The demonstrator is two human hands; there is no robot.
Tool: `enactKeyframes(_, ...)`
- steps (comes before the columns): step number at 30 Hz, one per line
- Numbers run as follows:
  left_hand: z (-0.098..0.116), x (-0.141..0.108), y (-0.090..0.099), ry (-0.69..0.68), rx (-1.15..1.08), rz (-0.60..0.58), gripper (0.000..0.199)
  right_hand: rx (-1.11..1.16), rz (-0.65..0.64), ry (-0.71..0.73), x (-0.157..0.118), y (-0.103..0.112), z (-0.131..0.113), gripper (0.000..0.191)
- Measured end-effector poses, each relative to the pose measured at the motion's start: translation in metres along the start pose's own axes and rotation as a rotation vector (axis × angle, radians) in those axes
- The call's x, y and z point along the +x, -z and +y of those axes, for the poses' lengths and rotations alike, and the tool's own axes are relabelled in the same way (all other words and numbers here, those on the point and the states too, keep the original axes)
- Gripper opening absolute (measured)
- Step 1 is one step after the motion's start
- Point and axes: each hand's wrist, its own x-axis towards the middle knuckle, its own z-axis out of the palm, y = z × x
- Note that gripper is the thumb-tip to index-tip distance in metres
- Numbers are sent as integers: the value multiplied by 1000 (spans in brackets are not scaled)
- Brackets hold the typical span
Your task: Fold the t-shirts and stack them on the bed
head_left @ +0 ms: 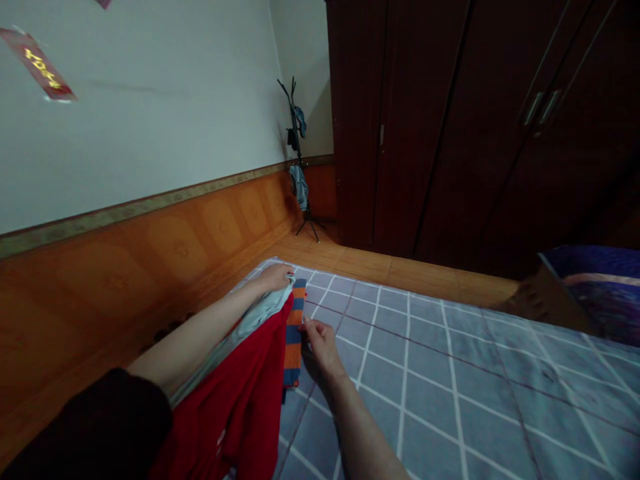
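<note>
Across the bed lies a red garment (250,373) with a pale, light-green cloth (257,313) along its left side. Whether the pale cloth is its lining or a separate piece I cannot tell. My left hand (277,275) is closed on the far end of the pale cloth. From under the red garment's right edge shows a strip of orange and blue-grey striped cloth (294,337). My right hand (323,343) pinches the right edge of this striped cloth, thumb and forefinger together. The near part of the red garment runs out of view at the bottom.
A grey checked bedsheet (425,373) covers the bed. Beyond its far edge stand a dark wooden wardrobe (410,133) and a black coat stand (296,133) with clothes on it. At the right are a cardboard box (560,300) and a purple-blue cloth (600,280).
</note>
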Motion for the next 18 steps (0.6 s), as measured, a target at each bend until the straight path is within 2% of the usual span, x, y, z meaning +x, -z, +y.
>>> enactKeyframes(2,-9,15,-36,-26,60,-60,13,-8,0,-1,2,1,2,51)
enactKeyframes(5,-27,29,-65,-55,110,-113,23,-14,-4,-3,3,0,5,53)
enactKeyframes(11,-53,35,-79,-62,104,-139,26,-31,-15,-5,7,1,10,51)
enactKeyframes(15,-56,30,-85,-49,73,-94,24,-37,-29,-19,8,2,15,50)
enactKeyframes(18,-53,23,-90,-35,52,-8,21,-31,-36,-25,8,1,16,50)
